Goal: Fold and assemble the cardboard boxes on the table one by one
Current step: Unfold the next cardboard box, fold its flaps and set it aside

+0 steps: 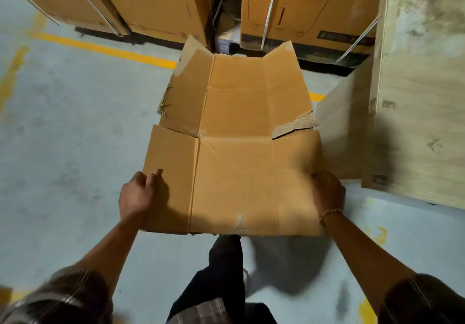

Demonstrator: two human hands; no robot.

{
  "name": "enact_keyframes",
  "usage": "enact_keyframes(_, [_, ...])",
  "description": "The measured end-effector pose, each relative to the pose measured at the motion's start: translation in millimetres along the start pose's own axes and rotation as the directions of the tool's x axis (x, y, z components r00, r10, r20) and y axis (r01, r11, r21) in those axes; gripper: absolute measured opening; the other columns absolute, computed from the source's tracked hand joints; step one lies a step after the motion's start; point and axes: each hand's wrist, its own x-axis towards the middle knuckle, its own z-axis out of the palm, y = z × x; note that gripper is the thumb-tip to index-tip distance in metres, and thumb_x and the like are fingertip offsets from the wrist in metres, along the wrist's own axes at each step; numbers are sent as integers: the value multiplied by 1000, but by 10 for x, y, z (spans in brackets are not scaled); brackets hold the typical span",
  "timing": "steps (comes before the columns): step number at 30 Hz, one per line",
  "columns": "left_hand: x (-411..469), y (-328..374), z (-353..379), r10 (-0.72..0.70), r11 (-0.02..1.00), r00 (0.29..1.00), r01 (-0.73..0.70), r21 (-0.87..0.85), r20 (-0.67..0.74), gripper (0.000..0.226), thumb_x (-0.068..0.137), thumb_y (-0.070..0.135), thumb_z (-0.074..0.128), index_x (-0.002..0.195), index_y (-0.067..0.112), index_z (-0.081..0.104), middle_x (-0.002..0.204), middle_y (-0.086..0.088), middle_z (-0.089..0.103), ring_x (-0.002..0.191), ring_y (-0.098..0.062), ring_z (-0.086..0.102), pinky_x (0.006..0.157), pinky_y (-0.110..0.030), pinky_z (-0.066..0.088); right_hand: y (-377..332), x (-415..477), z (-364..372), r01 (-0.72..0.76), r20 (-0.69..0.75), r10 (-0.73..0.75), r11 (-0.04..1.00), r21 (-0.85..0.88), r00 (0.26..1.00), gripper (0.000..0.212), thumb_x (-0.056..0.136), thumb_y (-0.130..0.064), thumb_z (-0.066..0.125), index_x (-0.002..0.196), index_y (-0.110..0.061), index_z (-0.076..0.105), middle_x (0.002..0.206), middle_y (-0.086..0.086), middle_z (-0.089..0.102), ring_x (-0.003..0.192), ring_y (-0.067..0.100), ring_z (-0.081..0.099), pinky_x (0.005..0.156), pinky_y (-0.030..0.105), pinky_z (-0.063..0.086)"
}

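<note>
A flattened brown cardboard box (234,152) is held out in front of me above the floor, its creases and flaps spread open. Its far flaps angle upward, and the right one has a torn, frayed edge. My left hand (137,194) grips the near left edge, thumb on top of the sheet. My right hand (327,192) grips the near right edge, a gold bracelet on its wrist.
Large strapped cartons (302,9) stand along the far side behind a yellow floor line (100,48). A pale wooden table or crate (417,92) rises at the right, close to the box's right flap. Grey concrete floor (63,134) lies to the left.
</note>
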Motion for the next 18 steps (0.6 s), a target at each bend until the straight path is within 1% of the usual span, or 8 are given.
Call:
enact_keyframes(1, [80,-2,71,13,1000,1000,-13,-3,6,62,94,73,43,77,15,53,84,-17,66,82,-39,60,76,-48,53,53,21,61,-20,-8,21,1000,14,1000,45,95,-47,58,111,-9,74,114,20,70,105,40,63,83,39,48])
enact_keyframes(3, [256,-35,232,35,999,999,-36,17,25,61,95,72,44,80,15,54,87,-17,66,85,-39,60,77,-47,53,154,103,217,-43,-2,43,999,-2,999,41,99,-44,58,112,-8,73,115,22,69,106,42,61,86,42,48])
enact_keyframes(5, [440,-75,421,46,999,998,-46,18,34,60,95,71,44,83,14,57,88,-15,66,84,-37,59,76,-45,52,249,221,400,-43,11,43,999,-20,999,47,99,-47,55,111,-6,73,116,24,68,106,45,60,88,46,48])
enact_keyframes(7, [678,-109,643,65,997,997,-66,27,38,60,97,70,44,87,12,58,92,-17,67,84,-35,58,75,-43,50,356,368,640,-64,0,64,998,6,998,50,99,-49,55,111,-4,72,115,25,67,107,45,60,90,48,48])
enact_keyframes(8, [824,-128,772,71,997,997,-72,35,42,60,97,69,44,88,12,59,94,-18,68,84,-34,58,75,-42,49,416,460,776,-83,-11,83,996,22,997,49,99,-47,55,110,-3,72,115,25,68,106,45,60,89,47,48])
enact_keyframes(11, [1271,-215,1192,91,995,994,-93,37,60,61,95,72,44,89,12,59,96,-18,69,88,-35,60,78,-44,51,611,750,1224,-74,-35,75,997,30,997,45,100,-42,56,104,1,71,107,26,67,101,44,60,81,42,45])
enact_keyframes(14, [1686,-339,1623,105,994,993,-107,29,50,61,94,72,46,88,12,58,95,-18,67,90,-38,61,81,-46,52,851,1056,1736,-80,-48,81,996,29,996,47,100,-46,55,102,-2,72,103,26,68,99,45,62,81,44,48])
enact_keyframes(18, [2190,-572,2211,115,993,992,-116,19,43,61,94,72,47,90,12,59,94,-17,67,89,-38,61,80,-46,52,1173,1447,2398,-55,-47,57,997,47,997,44,101,-42,54,102,-3,74,102,24,69,98,43,63,80,41,47])
